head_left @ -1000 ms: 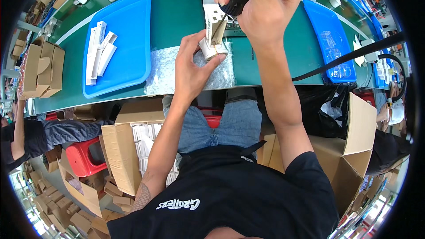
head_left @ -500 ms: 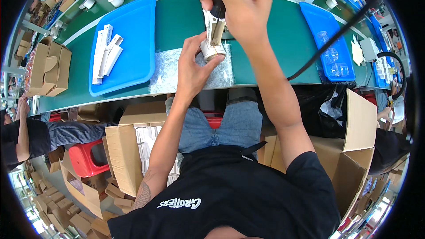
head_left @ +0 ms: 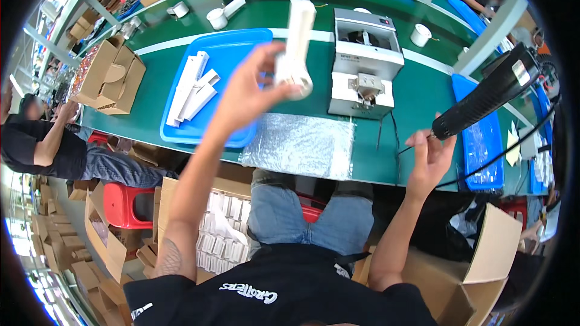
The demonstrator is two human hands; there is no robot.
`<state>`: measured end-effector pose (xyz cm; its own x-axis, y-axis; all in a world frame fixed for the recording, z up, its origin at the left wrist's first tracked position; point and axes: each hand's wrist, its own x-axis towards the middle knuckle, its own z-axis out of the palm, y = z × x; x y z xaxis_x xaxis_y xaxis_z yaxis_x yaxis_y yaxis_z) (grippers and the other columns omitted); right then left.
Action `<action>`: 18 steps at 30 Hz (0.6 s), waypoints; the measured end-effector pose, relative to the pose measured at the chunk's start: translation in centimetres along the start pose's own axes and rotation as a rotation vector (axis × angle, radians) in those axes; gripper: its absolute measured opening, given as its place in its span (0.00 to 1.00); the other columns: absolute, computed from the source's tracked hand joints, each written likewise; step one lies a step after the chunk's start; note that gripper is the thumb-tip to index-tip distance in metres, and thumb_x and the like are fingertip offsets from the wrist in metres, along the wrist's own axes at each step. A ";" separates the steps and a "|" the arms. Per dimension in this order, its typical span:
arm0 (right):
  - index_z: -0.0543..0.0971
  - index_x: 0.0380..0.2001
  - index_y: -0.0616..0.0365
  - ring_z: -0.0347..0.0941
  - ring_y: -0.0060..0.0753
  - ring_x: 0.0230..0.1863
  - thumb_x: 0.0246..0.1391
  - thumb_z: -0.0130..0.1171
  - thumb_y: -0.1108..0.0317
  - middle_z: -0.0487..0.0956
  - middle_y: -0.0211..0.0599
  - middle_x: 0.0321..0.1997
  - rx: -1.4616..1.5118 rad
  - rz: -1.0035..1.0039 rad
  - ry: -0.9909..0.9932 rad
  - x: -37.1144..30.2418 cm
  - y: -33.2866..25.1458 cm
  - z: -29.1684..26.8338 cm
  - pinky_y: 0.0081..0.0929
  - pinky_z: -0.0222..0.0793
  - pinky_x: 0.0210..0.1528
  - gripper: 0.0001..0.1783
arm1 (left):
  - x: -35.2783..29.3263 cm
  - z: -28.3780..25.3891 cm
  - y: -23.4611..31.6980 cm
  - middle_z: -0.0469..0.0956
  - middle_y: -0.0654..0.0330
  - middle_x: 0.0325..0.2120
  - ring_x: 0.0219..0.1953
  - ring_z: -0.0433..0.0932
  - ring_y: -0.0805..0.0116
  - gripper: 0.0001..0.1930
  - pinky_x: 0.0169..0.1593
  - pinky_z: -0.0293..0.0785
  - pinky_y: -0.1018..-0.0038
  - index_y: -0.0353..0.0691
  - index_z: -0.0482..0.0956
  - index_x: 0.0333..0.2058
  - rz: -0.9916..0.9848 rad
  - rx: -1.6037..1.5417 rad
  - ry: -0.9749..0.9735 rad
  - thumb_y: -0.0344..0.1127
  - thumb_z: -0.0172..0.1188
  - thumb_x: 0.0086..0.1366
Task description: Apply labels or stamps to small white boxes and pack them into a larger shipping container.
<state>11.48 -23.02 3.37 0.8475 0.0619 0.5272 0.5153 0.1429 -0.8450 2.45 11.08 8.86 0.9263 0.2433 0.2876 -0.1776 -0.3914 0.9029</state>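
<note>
Left hand [head_left: 249, 93] clamps white plastic bar-and-cup fitting [head_left: 299, 36]; right hand [head_left: 430, 168] by black cylindrical driver [head_left: 486, 93], hold unclear. Likely carrying; next needs steadiness.

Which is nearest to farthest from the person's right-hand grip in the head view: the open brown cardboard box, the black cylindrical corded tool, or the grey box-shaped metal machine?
1. Black cylindrical tool: right at the right-hand grip, slanting up to the right.
2. Grey metal machine: left of that hand, farther forward.
3. Brown cardboard box: well to the left.
</note>
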 end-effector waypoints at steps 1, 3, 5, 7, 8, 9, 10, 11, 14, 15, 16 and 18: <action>0.67 0.65 0.70 0.76 0.26 0.39 0.67 0.56 0.80 0.78 0.37 0.37 -0.085 0.032 0.034 -0.9 1.4 -0.4 0.26 0.74 0.45 0.25 | 2.8 -2.1 -1.4 0.83 0.51 0.49 0.50 0.83 0.65 0.37 0.54 0.80 0.67 0.36 0.70 0.66 -0.003 0.052 0.043 0.39 0.76 0.62; 0.68 0.63 0.70 0.76 0.27 0.40 0.69 0.55 0.80 0.79 0.38 0.38 -0.157 0.011 0.094 -1.9 3.0 0.0 0.27 0.73 0.48 0.22 | 8.8 -6.2 -4.1 0.85 0.51 0.45 0.47 0.83 0.65 0.35 0.51 0.81 0.68 0.36 0.73 0.64 -0.108 0.168 0.105 0.49 0.74 0.64; 0.69 0.62 0.69 0.76 0.27 0.42 0.70 0.53 0.80 0.79 0.39 0.40 -0.240 -0.017 0.166 -2.1 3.5 0.2 0.28 0.73 0.52 0.19 | 15.0 -9.5 -7.8 0.85 0.52 0.43 0.45 0.84 0.65 0.35 0.50 0.81 0.69 0.36 0.77 0.59 -0.271 0.265 0.120 0.59 0.70 0.66; 0.72 0.58 0.71 0.77 0.29 0.41 0.71 0.53 0.78 0.79 0.41 0.40 -0.284 0.031 0.161 -2.1 3.5 0.2 0.28 0.73 0.53 0.15 | 20.0 -11.0 -12.6 0.86 0.52 0.42 0.44 0.84 0.65 0.35 0.49 0.81 0.70 0.36 0.80 0.56 -0.321 0.308 0.120 0.64 0.67 0.66; 0.72 0.58 0.71 0.77 0.29 0.41 0.71 0.53 0.78 0.79 0.41 0.40 -0.265 0.018 0.164 -2.3 3.8 0.2 0.28 0.73 0.53 0.15 | 22.0 -12.0 -14.3 0.86 0.53 0.42 0.44 0.84 0.64 0.34 0.49 0.81 0.69 0.37 0.82 0.54 -0.436 0.241 0.050 0.64 0.67 0.66; 0.73 0.56 0.71 0.76 0.29 0.40 0.71 0.53 0.78 0.80 0.41 0.41 -0.296 0.033 0.137 -2.6 4.1 0.0 0.28 0.73 0.53 0.14 | 23.7 -12.8 -15.8 0.86 0.54 0.42 0.43 0.84 0.64 0.33 0.49 0.81 0.68 0.37 0.83 0.52 -0.552 0.168 -0.021 0.64 0.66 0.66; 0.74 0.54 0.72 0.76 0.30 0.39 0.71 0.52 0.78 0.80 0.42 0.41 -0.329 0.049 0.108 -2.9 4.2 -0.3 0.28 0.73 0.53 0.12 | 25.0 -13.4 -17.4 0.86 0.53 0.41 0.43 0.84 0.65 0.33 0.49 0.81 0.67 0.35 0.85 0.48 -0.571 0.108 -0.030 0.64 0.66 0.67; 0.74 0.52 0.74 0.76 0.31 0.38 0.70 0.52 0.80 0.80 0.43 0.41 -0.365 0.015 0.101 -2.8 4.2 -0.4 0.29 0.74 0.49 0.11 | 26.3 -14.6 -18.1 0.86 0.50 0.42 0.44 0.85 0.62 0.31 0.51 0.81 0.65 0.35 0.86 0.47 -0.509 0.378 0.050 0.62 0.65 0.68; 0.74 0.52 0.71 0.74 0.27 0.39 0.72 0.50 0.78 0.78 0.40 0.38 -0.402 0.011 0.109 -3.1 4.0 -0.3 0.26 0.70 0.48 0.10 | 27.2 -11.3 -19.5 0.84 0.44 0.45 0.47 0.84 0.55 0.27 0.54 0.80 0.61 0.36 0.87 0.44 -0.059 0.802 0.230 0.58 0.62 0.70; 0.75 0.50 0.71 0.74 0.27 0.39 0.72 0.50 0.78 0.78 0.40 0.37 -0.433 -0.017 0.102 -3.2 4.0 -0.5 0.26 0.70 0.48 0.09 | 26.9 -9.7 -18.8 0.83 0.42 0.45 0.49 0.83 0.51 0.24 0.55 0.80 0.59 0.37 0.87 0.43 0.332 0.962 0.368 0.56 0.61 0.71; 0.75 0.50 0.71 0.74 0.27 0.39 0.72 0.50 0.78 0.78 0.40 0.37 -0.436 -0.019 0.103 -3.1 3.9 -0.5 0.26 0.70 0.48 0.09 | 27.2 -8.2 -18.0 0.83 0.42 0.45 0.49 0.83 0.51 0.24 0.55 0.80 0.59 0.37 0.87 0.43 0.333 0.959 0.368 0.56 0.61 0.71; 0.75 0.49 0.72 0.74 0.27 0.38 0.71 0.51 0.79 0.78 0.40 0.37 -0.416 0.009 0.124 -3.1 3.5 -0.4 0.26 0.70 0.47 0.09 | 27.8 -4.9 -16.6 0.82 0.42 0.45 0.52 0.80 0.44 0.19 0.56 0.78 0.53 0.41 0.88 0.43 0.172 0.844 0.099 0.51 0.61 0.71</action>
<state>10.68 -23.13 -1.30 0.8482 -0.0615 0.5261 0.4935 -0.2688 -0.8272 29.50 28.74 3.42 0.8691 0.1808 0.4604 0.0294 -0.9480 0.3169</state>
